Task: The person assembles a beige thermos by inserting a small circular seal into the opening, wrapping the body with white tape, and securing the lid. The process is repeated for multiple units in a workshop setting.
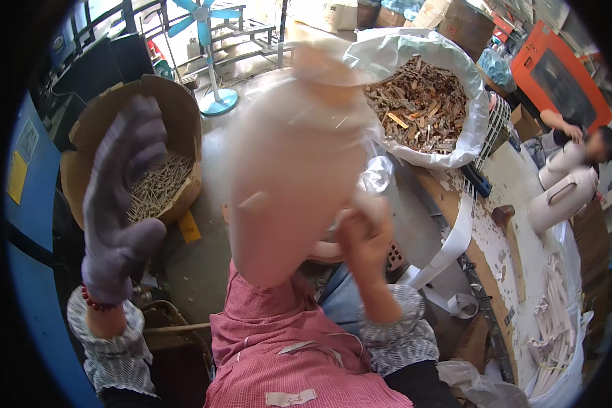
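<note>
A large pale pink plastic jug (292,197) with a side handle hangs in front of my apron, smeared by motion. My bare right hand (367,248) is closed round the jug's handle on its right side. Off to the left, my left hand (119,197) is raised in a grey-purple glove. Its fingers curve upward with the thumb held apart, and nothing is in it. That hand does not touch the jug. Behind the glove stands a cardboard box (88,149) holding many thin pale sticks (160,187).
A white-lined bin (472,146) full of brown scraps stands far right. The right-hand bench (486,231) carries a hammer (513,248), pale plastic strips (554,319) and similar jugs (564,197) beside another person (598,146). A blue fan (217,102) stands at the back; a blue cabinet (37,204) borders the left.
</note>
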A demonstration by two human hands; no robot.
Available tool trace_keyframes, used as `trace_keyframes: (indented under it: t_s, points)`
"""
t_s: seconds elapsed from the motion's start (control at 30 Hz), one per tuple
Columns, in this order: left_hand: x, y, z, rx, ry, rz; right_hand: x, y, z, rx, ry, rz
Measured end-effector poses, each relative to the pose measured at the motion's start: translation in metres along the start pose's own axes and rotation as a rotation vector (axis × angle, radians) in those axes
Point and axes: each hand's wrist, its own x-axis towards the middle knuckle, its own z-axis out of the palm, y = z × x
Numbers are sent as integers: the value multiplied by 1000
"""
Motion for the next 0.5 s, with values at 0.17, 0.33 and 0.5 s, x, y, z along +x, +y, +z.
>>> trace_keyframes:
  t_s: [0.17,0.33,0.5]
  points:
    - [-3,0,-25,294,-8,-144,-22,22,53,-175,-570,-167]
    - [-22,18,-58,907,-102,32,57,83,17,-205,-835,-113]
    - [-41,21,-50,593,-36,-111,153,253,-85,-1045,-167,53]
